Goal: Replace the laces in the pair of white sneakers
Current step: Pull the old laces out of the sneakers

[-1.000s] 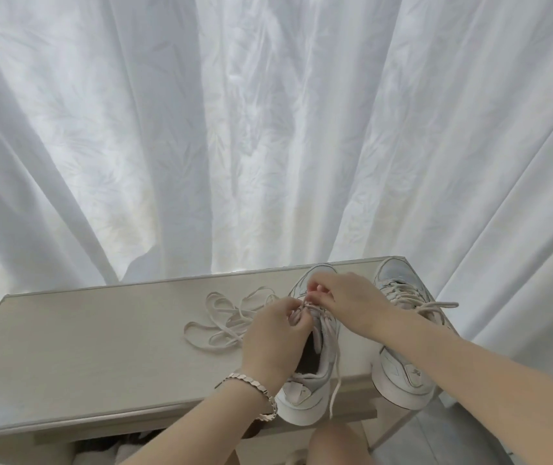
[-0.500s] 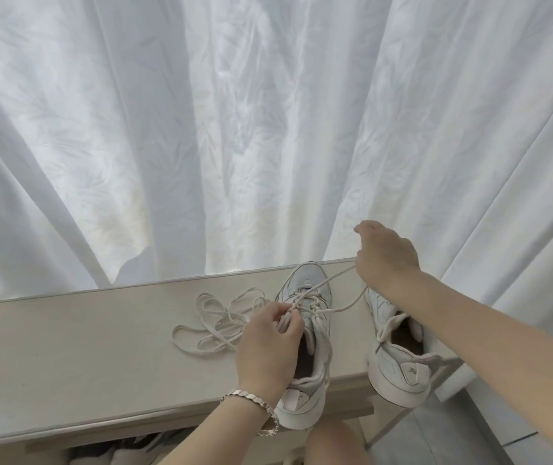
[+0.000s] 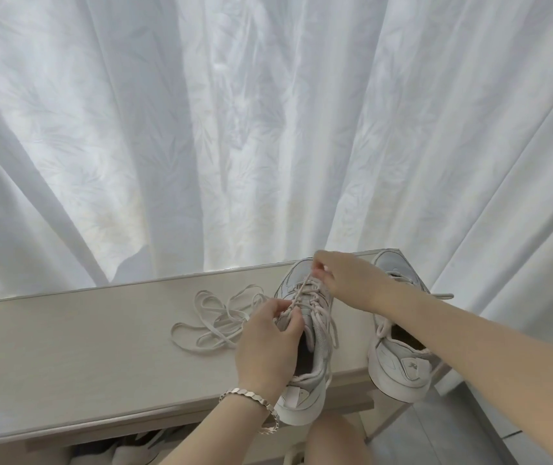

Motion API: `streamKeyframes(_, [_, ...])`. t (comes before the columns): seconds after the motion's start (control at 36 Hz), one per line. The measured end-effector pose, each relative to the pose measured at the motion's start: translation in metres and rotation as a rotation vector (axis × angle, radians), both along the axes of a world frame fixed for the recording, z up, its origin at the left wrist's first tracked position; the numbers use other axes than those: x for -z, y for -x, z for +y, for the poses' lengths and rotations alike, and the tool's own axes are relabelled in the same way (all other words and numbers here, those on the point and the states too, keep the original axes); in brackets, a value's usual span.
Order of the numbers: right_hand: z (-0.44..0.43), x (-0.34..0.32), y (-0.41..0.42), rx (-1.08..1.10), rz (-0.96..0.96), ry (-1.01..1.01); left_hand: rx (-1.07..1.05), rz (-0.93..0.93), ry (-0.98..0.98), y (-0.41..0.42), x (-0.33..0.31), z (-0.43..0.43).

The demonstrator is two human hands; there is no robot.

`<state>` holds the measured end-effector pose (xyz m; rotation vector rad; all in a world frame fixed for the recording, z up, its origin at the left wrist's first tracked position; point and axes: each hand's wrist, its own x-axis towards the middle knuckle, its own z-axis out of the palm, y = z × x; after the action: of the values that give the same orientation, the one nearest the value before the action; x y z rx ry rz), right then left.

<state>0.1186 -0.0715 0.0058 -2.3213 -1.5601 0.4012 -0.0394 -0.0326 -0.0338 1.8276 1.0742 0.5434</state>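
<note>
Lacing | your left hand (image 3: pixel 268 333) is pinching the lace (image 3: pixel 302 290) at the eyelets, right hand (image 3: pixel 349 280) pinching its end beyond | sneaker (image 3: pixel 318 344) is lying on the table (image 3: pixel 100 347), toe pointing away from you.

No text, number or brand name can be read anywhere. A small dark mark (image 3: pixel 412 365) is seen on the heel side of the sneaker at the right end (image 3: pixel 397 374) of the shoe cabinet (image 3: pixel 67 347), where the heel juts over the front edge; the mark is too small and too blurred to be made out. A faint emblem (image 3: pixel 297 396) is seen on the heel of the second sneaker (image 3: pixel 320 333), also at the front edge, and no letters can be told in it.
</note>
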Motion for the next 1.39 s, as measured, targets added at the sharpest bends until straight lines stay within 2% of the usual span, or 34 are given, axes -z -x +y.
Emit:
streamKeyframes(0.11, [-0.007, 0.000, -0.042, 0.384, 0.117, -0.211, -0.009, -0.002, -0.013, 0.000, 0.000, -0.001])
streamKeyframes(0.17, [-0.014, -0.001, -0.060, 0.516, 0.095, -0.175, -0.017, -0.003, -0.015, 0.000, 0.001, -0.002])
streamKeyframes(0.25, [-0.022, -0.005, -0.062, 0.434, -0.078, 0.101, -0.018, 0.002, -0.020, 0.000, 0.002, -0.002])
streamKeyframes(0.28, [-0.023, -0.005, -0.056, 0.382, -0.132, 0.138, -0.015, 0.003, -0.019, -0.001, 0.002, -0.002])
streamKeyframes(0.33, [-0.026, -0.006, -0.038, 0.290, -0.224, 0.079, -0.012, -0.008, -0.011, -0.001, 0.003, -0.002])
streamKeyframes(0.36, [-0.027, -0.008, -0.028, 0.243, -0.215, 0.008, -0.013, -0.013, -0.008, -0.002, 0.003, -0.001])
streamKeyframes(0.42, [-0.026, -0.013, -0.006, 0.134, -0.079, -0.071, -0.013, -0.019, -0.012, -0.002, 0.003, -0.001])
streamKeyframes(0.53, [-0.021, -0.014, 0.027, 0.009, 0.127, 0.109, 0.010, -0.013, -0.053, -0.001, 0.002, -0.002])
streamKeyframes(0.89, [-0.039, 0.009, 0.046, 0.265, 0.278, -0.100, 0.415, 0.390, -0.400, -0.017, -0.029, 0.035])
streamKeyframes(1.0, [-0.041, 0.014, 0.053, 0.347, 0.297, -0.159, 0.435, 0.532, -0.636, -0.024, -0.028, 0.028])
streamKeyframes(1.06, [-0.041, 0.016, 0.057, 0.379, 0.275, -0.172, 0.386, 0.482, -0.577, -0.024, -0.025, 0.030])
streamKeyframes(1.19, [-0.040, 0.020, 0.063, 0.439, 0.207, -0.182, 0.117, 0.171, -0.029, -0.025, -0.016, 0.048])
streamKeyframes(1.25, [-0.038, 0.021, 0.063, 0.455, 0.195, -0.178, 0.045, 0.051, 0.113, -0.024, -0.015, 0.048])
streamKeyframes(1.31, [-0.037, 0.020, 0.062, 0.474, 0.210, -0.161, 0.091, -0.015, 0.102, -0.023, -0.017, 0.048])
streamKeyframes(1.39, [-0.037, 0.021, 0.061, 0.493, 0.254, -0.168, 0.321, -0.047, 0.028, -0.022, -0.025, 0.048])
